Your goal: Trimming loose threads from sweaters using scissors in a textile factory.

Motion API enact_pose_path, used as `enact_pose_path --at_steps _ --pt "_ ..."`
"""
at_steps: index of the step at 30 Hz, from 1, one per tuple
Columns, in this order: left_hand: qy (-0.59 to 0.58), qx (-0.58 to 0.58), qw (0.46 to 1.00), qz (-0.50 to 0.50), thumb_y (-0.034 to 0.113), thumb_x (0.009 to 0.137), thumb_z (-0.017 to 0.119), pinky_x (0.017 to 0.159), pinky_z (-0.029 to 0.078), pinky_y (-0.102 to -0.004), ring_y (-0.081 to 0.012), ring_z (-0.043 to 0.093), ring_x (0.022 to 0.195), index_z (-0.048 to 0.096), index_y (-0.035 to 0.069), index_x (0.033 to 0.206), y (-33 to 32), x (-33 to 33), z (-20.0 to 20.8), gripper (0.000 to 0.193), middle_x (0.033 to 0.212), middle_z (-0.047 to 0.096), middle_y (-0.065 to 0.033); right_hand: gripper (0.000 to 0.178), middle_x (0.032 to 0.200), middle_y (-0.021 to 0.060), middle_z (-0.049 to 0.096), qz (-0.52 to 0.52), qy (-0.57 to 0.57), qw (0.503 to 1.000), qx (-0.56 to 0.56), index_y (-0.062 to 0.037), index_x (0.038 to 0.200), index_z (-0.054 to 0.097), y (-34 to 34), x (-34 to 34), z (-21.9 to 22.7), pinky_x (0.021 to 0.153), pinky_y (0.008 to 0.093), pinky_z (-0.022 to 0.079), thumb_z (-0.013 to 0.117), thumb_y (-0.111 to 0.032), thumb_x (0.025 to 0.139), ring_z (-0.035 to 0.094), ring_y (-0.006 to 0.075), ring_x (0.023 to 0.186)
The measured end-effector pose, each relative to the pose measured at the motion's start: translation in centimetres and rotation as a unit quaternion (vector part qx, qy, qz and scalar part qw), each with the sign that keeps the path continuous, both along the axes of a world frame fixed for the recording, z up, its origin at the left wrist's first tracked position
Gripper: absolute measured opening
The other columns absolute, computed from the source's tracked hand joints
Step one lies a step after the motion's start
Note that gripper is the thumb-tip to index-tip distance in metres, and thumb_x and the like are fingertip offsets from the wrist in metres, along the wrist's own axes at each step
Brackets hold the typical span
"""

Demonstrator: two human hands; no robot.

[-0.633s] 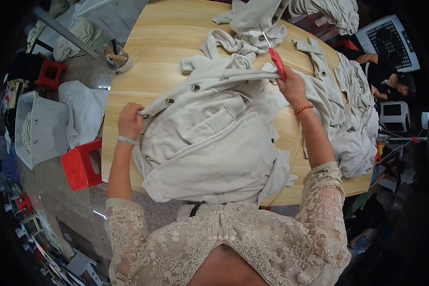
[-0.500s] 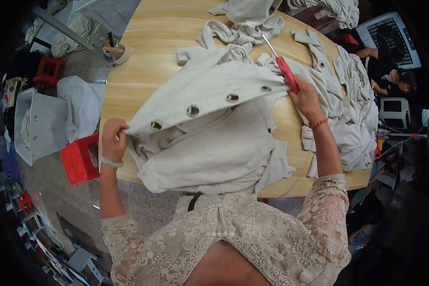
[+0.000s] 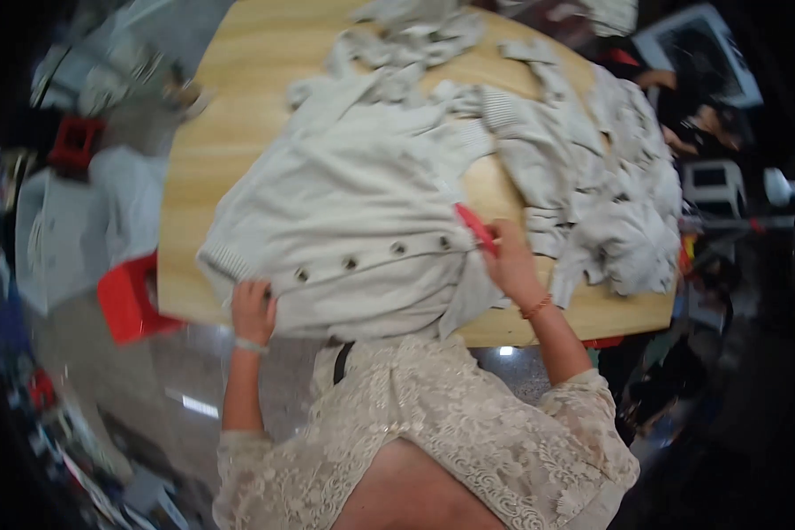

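Note:
A cream knitted cardigan [image 3: 327, 194] lies spread on the table in front of me, its band of several large dark buttons running across the near side. At its lower left corner, beside the ribbed hem, my left hand [image 3: 254, 314] is closed on the knit. My right hand [image 3: 511, 261] is closed round a red-handled tool [image 3: 476, 228] at the right end of the button band. Its metal tip does not show clearly against the cardigan. Whether the right fingers also pinch the knit is blurred.
More cream knitwear [image 3: 627, 221] is heaped along the right of the wooden table [image 3: 212, 150], and another garment [image 3: 415, 35] lies at the far side. A red stool [image 3: 128, 300] and a pale bin [image 3: 57, 238] stand on the left. A person [image 3: 707, 124] sits beyond the right edge.
The raised button band has come down flat over the cardigan, toward me. My left hand has moved down and right; my right hand with the red-handled tool has moved down and left.

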State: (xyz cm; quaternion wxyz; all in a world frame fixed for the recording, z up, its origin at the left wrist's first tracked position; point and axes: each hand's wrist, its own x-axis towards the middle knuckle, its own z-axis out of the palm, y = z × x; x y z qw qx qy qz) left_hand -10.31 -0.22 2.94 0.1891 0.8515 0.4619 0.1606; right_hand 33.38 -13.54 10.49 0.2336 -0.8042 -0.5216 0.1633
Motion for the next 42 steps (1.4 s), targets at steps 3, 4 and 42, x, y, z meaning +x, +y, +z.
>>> enact_pose_path --at_steps 3,4,42 --pt "0.007 -0.019 1.0 -0.011 0.004 0.067 0.069 0.073 0.042 -0.0441 -0.0361 0.051 0.084 0.053 0.004 0.089 -0.2 -2.6 -1.7 0.027 0.087 0.051 -0.0158 0.049 0.118 0.0217 0.046 0.003 0.035 0.994 -0.107 -0.0122 0.126 0.045 1.4 -1.4 -1.6 0.079 0.047 0.05 0.065 -0.023 0.082 0.061 0.0395 0.092" --pt "0.042 -0.034 0.998 -0.013 0.004 0.068 0.067 0.073 0.041 -0.044 -0.036 0.05 0.083 0.051 0.003 0.084 -0.3 -3.1 -1.6 0.023 0.085 0.049 -0.0158 0.045 0.117 0.0195 0.047 0.022 0.03 0.993 -0.114 -0.0116 0.123 0.048 2.1 -2.0 -1.1 0.078 0.0469 0.051 0.064 -0.023 0.083 0.061 0.0392 0.091" --pt "-0.129 -0.181 0.936 -0.273 -0.002 0.075 0.065 0.056 0.042 -0.0248 -0.0119 0.047 0.059 0.051 0.004 0.087 4.5 2.5 -4.9 0.02 0.068 0.049 -0.0016 0.021 0.072 0.0195 0.065 0.076 0.082 0.989 -0.093 -0.0036 0.078 0.067 -7.4 -24.4 -1.3 0.065 0.0486 0.05 0.062 -0.024 0.075 0.065 0.0384 0.072"
